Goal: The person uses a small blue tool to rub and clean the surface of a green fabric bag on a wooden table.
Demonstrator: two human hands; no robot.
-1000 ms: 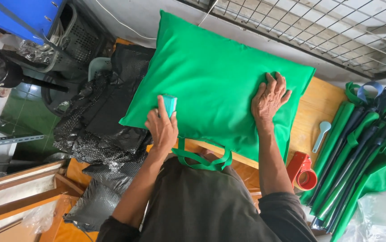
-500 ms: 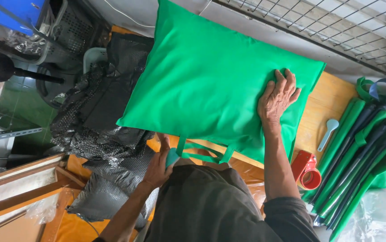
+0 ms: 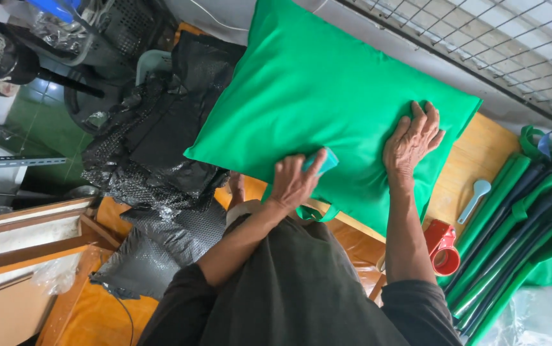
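Left hand (image 3: 292,182) grips a small teal block (image 3: 324,160) on the green bag (image 3: 327,96); right hand (image 3: 412,136) flat at 3 o'clock, smoothing seems unfinished.

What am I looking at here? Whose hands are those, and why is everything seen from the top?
The camera sits on a person's head and looks down, so you see that person's own two arms. A big stuffed green fabric bag lies on a wooden table. The right hand presses flat on it. The left hand holds a small teal block against the bag. Crumpled black mesh bags lie on the left, a red plastic tape dispenser on the right.
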